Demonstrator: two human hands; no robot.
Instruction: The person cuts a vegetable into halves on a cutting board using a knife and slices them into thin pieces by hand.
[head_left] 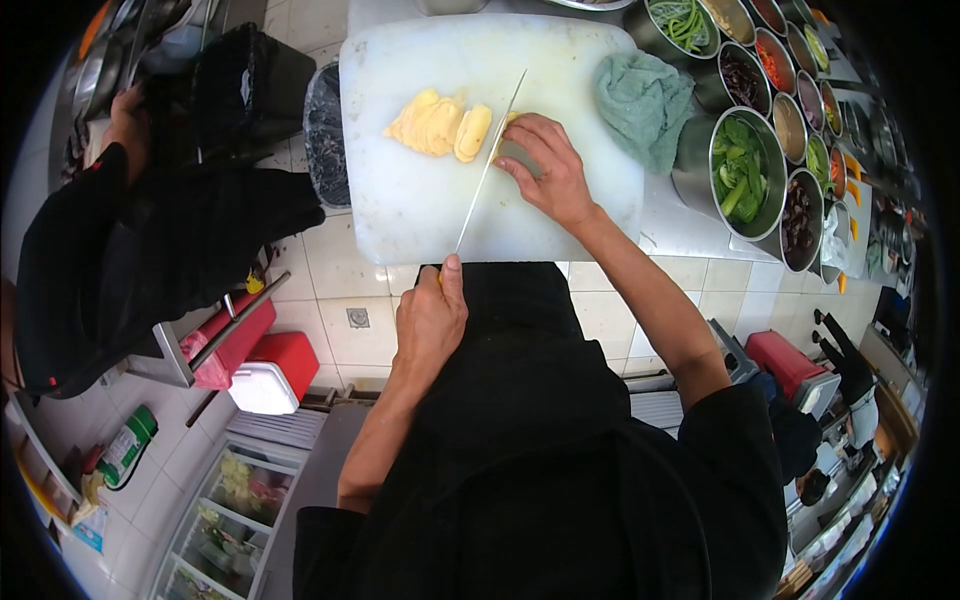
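My left hand (430, 315) is closed around the handle of a knife (474, 200), at the near edge of a white cutting board (400, 215). The long blade slants away across the board. Just right of the blade, the bent fingers of my right hand (548, 165) hold a pale yellow piece of food (511, 118), mostly hidden beneath them; its kind is not clear. To the left of the blade lie a thick yellow slice (472, 133) and a fanned pile of thinner yellow slices (428, 123).
A crumpled green cloth (645, 108) lies on the board's right edge. Beyond it stand several metal containers of ingredients, including one with green vegetables (740, 170). A black-lined bin (325, 135) is left of the board. Another person (150, 250) in black stands at far left.
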